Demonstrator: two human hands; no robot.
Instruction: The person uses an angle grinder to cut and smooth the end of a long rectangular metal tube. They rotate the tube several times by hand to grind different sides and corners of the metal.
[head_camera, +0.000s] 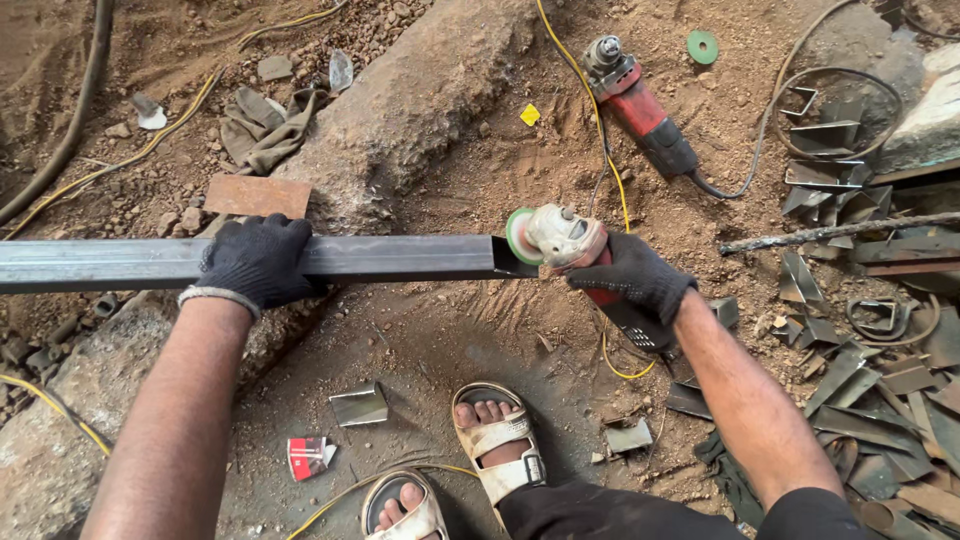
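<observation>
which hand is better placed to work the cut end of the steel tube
Right. The right hand holds the grinder with its disc at the tube end; the left hand presses down mid-tube.

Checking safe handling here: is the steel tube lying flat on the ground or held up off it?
Raised. The steel tube rests across a rock, the left hand pressing it down, its cut end overhanging the dirt.

Black knitted gloves were worn on both hands (258, 260), a grey steel tube (400, 257) was held, and a red-bodied grinder (575, 245) with a green disc was gripped.
</observation>
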